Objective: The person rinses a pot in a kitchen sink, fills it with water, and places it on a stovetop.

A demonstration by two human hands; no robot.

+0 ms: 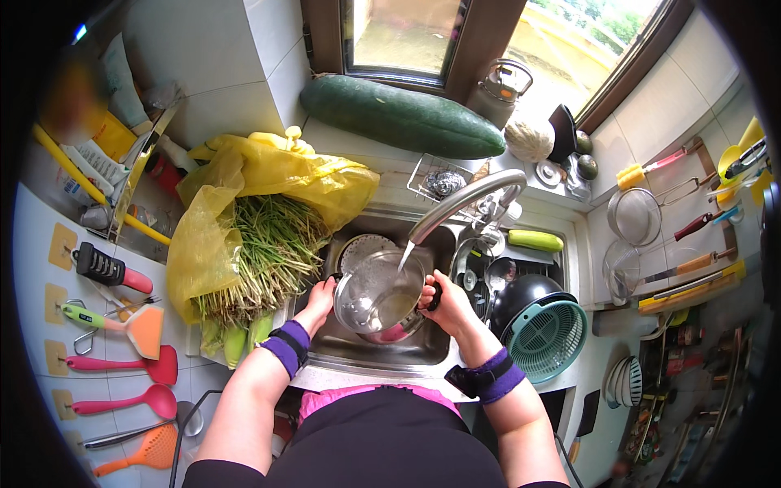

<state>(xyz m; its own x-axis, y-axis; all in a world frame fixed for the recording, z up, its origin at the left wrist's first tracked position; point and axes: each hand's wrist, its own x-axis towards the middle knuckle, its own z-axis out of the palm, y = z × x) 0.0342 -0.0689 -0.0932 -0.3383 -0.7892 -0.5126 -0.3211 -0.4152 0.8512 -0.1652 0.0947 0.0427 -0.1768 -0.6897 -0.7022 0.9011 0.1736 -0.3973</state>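
Note:
A stainless steel pot [390,336] is held, tilted, over the sink basin [378,358]. My left hand [320,303] grips its left handle, and my right hand [444,300] grips the dark handle on the other side. From the curved faucet [467,194] a stream of water runs into the pot, where some water shows at the bottom. Behind the pot, a speckled round plate or strainer [366,249] lies in the basin. Each wrist wears a purple band.
Left of the sink, long green vegetable stalks [274,250] lie in a yellow plastic bag [204,259]. A large winter melon [403,116] rests along the windowsill. At the right stand a black bowl [518,299] and a teal colander [546,341]. Utensils hang on both side walls.

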